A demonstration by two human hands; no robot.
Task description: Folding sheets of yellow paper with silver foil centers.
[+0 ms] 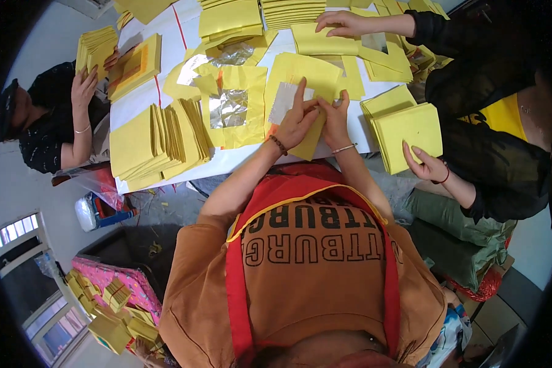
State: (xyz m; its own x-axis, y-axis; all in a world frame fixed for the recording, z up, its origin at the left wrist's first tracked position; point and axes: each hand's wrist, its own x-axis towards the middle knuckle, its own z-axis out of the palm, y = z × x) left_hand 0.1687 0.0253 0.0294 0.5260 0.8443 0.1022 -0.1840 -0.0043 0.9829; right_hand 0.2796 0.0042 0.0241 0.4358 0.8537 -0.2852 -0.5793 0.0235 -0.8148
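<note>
A yellow paper sheet (311,69) with a silver foil square (281,103) on it lies at the table's near edge. My left hand (295,124) rests on this sheet beside the foil, fingers mostly stretched out. At the sheet's right edge, my right hand (335,126) has thumb and fingers closed around the paper; part of its grip is hidden. Just left of my hands is another yellow sheet (257,81) with a crinkled foil patch (229,108). Thick folded yellow papers (138,138) stand in a leaning pile farther left.
Across the right corner, a co-worker in black has one hand (342,24) over papers and the other (424,164) at a yellow stack (411,126). Another person's hand (83,89) holds papers at left. More stacks (230,17) cover the white table's (178,46) far side.
</note>
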